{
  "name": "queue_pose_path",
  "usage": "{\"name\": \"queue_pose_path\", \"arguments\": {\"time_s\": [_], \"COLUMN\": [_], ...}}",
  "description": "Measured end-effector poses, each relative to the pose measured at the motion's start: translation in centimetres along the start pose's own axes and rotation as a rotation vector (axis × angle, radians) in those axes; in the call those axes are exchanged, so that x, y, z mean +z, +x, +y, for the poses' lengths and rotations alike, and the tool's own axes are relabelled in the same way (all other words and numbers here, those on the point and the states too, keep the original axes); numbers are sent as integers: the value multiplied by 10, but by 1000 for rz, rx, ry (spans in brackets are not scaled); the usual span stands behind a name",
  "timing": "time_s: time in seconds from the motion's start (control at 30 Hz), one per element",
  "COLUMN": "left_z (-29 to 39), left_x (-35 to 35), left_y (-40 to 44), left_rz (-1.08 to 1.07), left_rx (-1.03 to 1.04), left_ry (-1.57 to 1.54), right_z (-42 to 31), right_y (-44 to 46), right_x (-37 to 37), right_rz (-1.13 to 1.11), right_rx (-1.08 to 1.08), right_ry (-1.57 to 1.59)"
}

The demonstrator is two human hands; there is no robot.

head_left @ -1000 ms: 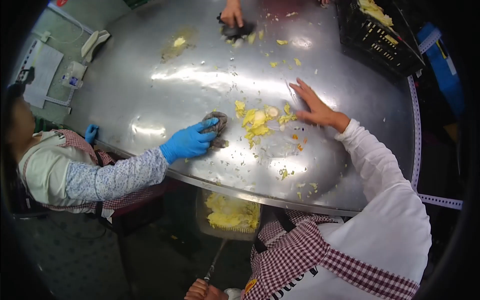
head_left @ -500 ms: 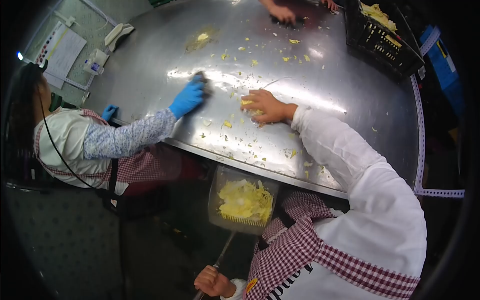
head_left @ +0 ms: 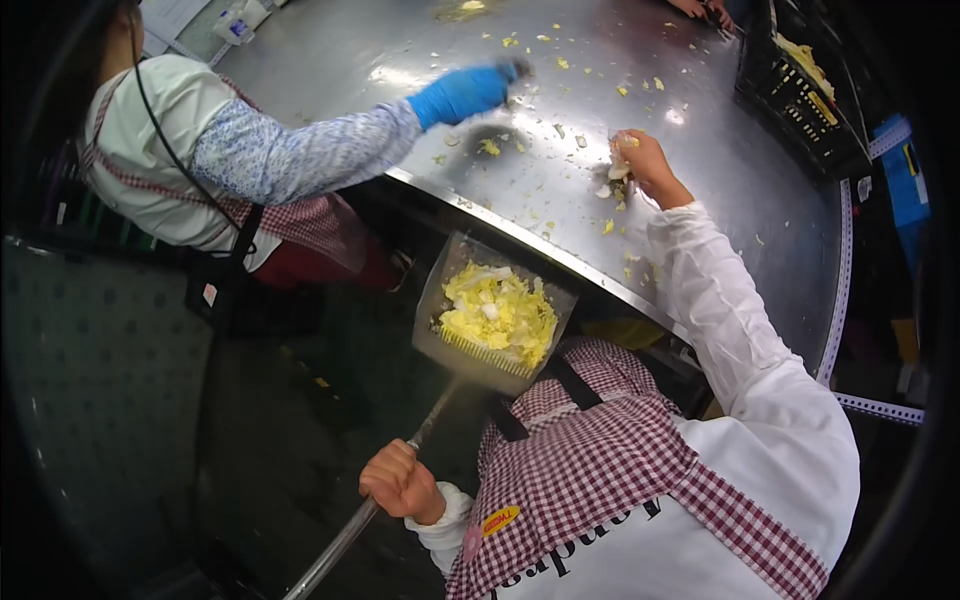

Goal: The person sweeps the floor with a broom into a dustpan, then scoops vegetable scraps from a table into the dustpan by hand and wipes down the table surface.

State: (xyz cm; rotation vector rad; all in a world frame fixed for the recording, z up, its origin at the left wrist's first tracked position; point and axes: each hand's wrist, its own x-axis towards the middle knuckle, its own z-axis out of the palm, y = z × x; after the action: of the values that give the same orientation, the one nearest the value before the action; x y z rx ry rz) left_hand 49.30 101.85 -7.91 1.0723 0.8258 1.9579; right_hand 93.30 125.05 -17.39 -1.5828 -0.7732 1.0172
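My left hand [head_left: 403, 484] is wrapped round the long metal handle [head_left: 335, 550] of a dustpan. The dustpan [head_left: 432, 335], with comb teeth along one side, hangs just below the table edge. A heap of yellow-green cabbage leaf scraps [head_left: 497, 312] lies in it. Over the steel table [head_left: 590, 235], my right hand [head_left: 648, 168] is closed round pale leaf scraps [head_left: 618, 172], some poking out by the fingers. Loose leaf bits lie on the metal around it.
A co-worker's blue-gloved hand [head_left: 462, 95] moves a dark, blurred item over the table at left. Another person's hands [head_left: 705, 10] are at the far edge. At far right stands a black crate [head_left: 815, 115] with leaves in it.
My right hand was spread flat over scraps; now it is closed round some and nearer the crate side. The dustpan remains in my left hand. The co-worker's gloved hand has moved along the table.
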Motion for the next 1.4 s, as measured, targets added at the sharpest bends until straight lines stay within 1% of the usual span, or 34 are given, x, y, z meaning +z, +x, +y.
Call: {"name": "queue_pose_path", "arguments": {"time_s": [0.03, 0.07, 0.1, 0.13, 0.17, 0.2, 0.23, 0.27, 0.3, 0.33, 0.37, 0.43, 0.5, 0.53, 0.6, 0.63, 0.67, 0.7, 0.73, 0.8, 0.83, 0.87, 0.93, 0.97, 1.03, 1.07, 1.13, 1.17, 1.2, 1.27, 1.33, 1.37, 1.4], "left_z": [0, 0, 0, 0, -2, -3, -3, -3, -3, -2, -1, -1, -4, -6, -10, -9, -10, -10, -11, -19, -23, -24, -32, -35, -42, -45, -49, -53, -54, -57, -58, -60, -62], "left_x": [0, -1, -2, -5, -9, -14, -18, -20, -24, -28, -34, -43, -49, -53, -57, -58, -61, -63, -65, -72, -77, -76, -77, -76, -75, -75, -68, -67, -67, -64, -65, -65, -66], "left_y": [0, 1, 1, 0, -1, -2, -4, -5, -7, -11, -16, -31, -45, -52, -61, -63, -68, -72, -75, -88, -96, -102, -115, -120, -128, -134, -149, -153, -156, -158, -159, -160, -160], "left_rz": [2, -18, -40, -64, -71, -78, -85, -94, -102, -95, -87, -78, -54, -51, -46, -31, -19, -19, 8, 47, 43, 44, 48, 54, 49, 58, 70, 56, 46, 46, 44, 60, 78], "left_rx": [9, 2, -5, -11, -17, -10, -6, -5, -3, -1, 4, 18, 28, 43, 63, 64, 71, 73, 87, 97, 98, 93, 93, 93, 109, 106, 114, 119, 114, 116, 118, 108, 97], "left_ry": [-2, -10, -20, -30, -45, -52, -60, -65, -71, -83, -95, -98, -106, -96, -87, -81, -79, -79, -107, -142, -149, -148, -90, -76, -74, -54, -28, -21, -9, -13, -13, -31, -50], "right_z": [-15, -23, -47, -37, -26, -27, 11, 21, 30, 59, 87, 98, 95, 91, 86, 100, 119, 139, 155, 173, 160, 161, 159, 159, 158, 159, 155, 142, 127, 98, 84, 76, 85], "right_y": [-19, -36, -69, -83, -101, -134, -143, -161, -172, -190, -197, -205, -200, -200, -200, -202, -205, -210, -212, -213, -220, -219, -215, -215, -216, -219, -227, -234, -241, -242, -220, -207, -183], "right_x": [9, 24, 47, 67, 93, 126, 154, 172, 190, 202, 214, 221, 217, 213, 206, 207, 210, 213, 212, 216, 214, 216, 207, 203, 197, 190, 172, 160, 146, 114, 71, 43, 19], "right_rz": [-96, -193, -294, -444, -524, -530, -488, -495, -651, -577, -473, -364, -419, -419, -669, -721, -725, -806, -870, -1026, -1027, -959, -814, -795, -857, -849, -986, -972, -968, -917, -723, -555, -334], "right_rx": [-5, -13, 29, -61, -105, -114, -498, -853, -746, -944, -1072, -1210, -1144, -1154, -987, -1010, -1016, -853, -689, -804, -656, -692, -694, -695, -872, -881, -866, -1049, -1046, -1159, -1018, -792, -739], "right_ry": [55, 21, -75, -30, -67, -214, -384, -600, -848, -965, -918, -862, -811, -814, -848, -874, -875, -844, -811, -537, -479, -441, -590, -595, -500, -505, -463, -402, -406, -288, -122, -199, -245]}}
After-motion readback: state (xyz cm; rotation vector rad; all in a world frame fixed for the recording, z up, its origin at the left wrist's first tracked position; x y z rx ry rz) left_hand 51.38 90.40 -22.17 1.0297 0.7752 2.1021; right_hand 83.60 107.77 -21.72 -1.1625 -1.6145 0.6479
